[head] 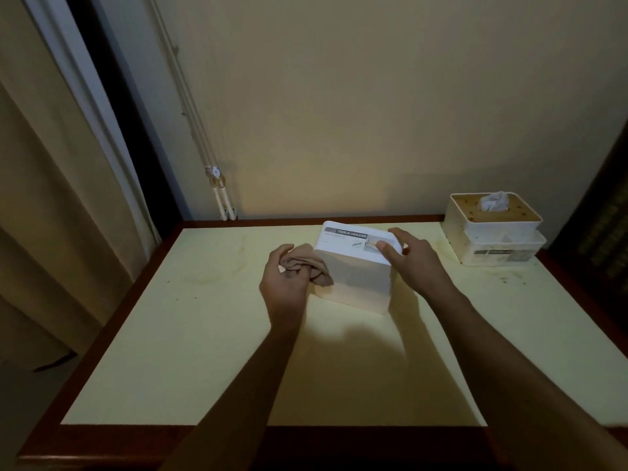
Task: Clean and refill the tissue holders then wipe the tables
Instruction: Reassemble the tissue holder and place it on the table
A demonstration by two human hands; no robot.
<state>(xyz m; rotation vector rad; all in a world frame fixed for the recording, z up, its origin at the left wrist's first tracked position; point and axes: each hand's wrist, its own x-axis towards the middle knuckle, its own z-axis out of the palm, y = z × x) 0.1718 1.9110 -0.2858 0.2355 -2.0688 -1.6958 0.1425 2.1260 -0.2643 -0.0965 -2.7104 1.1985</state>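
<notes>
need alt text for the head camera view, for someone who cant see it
A person's left hand presses a crumpled tan cloth against the side of a white tissue holder, which the right hand steadies from the top. It sits on a pale table; a second tissue holder with tissue showing stands at the far right corner.

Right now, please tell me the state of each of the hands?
Left hand: closed, gripping a cloth against the side of the holder.
Right hand: open, fingers resting on top of the holder.
</notes>
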